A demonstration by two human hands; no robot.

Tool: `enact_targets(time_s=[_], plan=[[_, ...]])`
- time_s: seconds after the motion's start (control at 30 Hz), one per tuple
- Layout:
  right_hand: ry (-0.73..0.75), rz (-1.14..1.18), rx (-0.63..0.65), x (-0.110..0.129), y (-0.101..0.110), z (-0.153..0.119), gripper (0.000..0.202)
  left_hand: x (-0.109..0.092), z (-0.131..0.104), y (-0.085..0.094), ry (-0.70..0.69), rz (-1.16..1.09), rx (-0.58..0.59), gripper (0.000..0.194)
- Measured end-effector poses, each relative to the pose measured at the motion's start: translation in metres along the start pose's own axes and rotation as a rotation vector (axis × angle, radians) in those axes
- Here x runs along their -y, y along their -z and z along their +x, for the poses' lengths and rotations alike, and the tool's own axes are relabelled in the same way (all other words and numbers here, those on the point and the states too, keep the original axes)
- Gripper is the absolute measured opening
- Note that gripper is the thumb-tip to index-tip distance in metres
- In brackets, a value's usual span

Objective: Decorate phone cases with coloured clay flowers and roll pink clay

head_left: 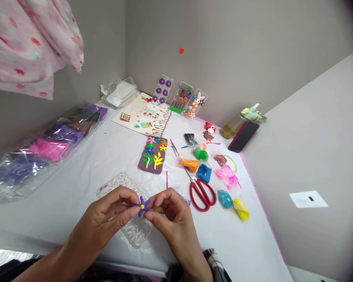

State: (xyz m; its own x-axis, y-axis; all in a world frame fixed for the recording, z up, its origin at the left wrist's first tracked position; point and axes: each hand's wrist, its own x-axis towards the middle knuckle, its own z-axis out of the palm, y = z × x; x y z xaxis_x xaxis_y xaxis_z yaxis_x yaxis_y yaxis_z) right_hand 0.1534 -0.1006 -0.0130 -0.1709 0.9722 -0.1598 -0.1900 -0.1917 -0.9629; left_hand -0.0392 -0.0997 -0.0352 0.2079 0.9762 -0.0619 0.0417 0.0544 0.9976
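Between my two hands is a small purple clay flower (142,206) with a yellow centre. My left hand (111,211) pinches its petals from the left with thumb and forefinger. On the other side, the thumb and fingertips of my right hand (172,215) close on a right-hand petal. Beneath my hands lies a clear patterned plastic case (137,233), partly covered by them. Beyond it rests a brown clay-covered panel (142,163) decorated with colourful clay flowers and leaves.
Red-handled scissors (200,196), tweezers (174,147) and wrapped clay lumps, including orange (189,163) and blue (204,173), lie to the right. A bottle (233,124) and a phone (243,136) stand behind. Bagged clay packs (48,150) line the left; an open sketchbook (135,121) lies farther back.
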Motion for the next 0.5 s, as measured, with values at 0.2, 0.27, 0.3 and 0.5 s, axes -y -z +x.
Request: enact_targets(time_s=[0.2, 0.27, 0.3, 0.5], plan=[[-0.016, -0.055, -0.026, 0.0015, 0.0027, -0.001, 0.021, 0.0004, 0.0015, 0.0018, -0.008, -0.001, -0.039, 0.016], [-0.006, -0.077, -0.017, 0.0021, 0.0035, -0.0013, 0.015, 0.0008, 0.0027, 0.003, 0.014, -0.018, -0.032, 0.017], [0.005, -0.09, -0.009, 0.0024, 0.0037, -0.0014, 0.012, 0.0009, 0.0033, 0.0034, 0.026, -0.024, -0.015, 0.017], [0.065, -0.144, -0.005, 0.0044, 0.0031, -0.0011, 0.009, -0.0038, 0.0063, 0.0042, 0.047, -0.027, 0.085, 0.014]])
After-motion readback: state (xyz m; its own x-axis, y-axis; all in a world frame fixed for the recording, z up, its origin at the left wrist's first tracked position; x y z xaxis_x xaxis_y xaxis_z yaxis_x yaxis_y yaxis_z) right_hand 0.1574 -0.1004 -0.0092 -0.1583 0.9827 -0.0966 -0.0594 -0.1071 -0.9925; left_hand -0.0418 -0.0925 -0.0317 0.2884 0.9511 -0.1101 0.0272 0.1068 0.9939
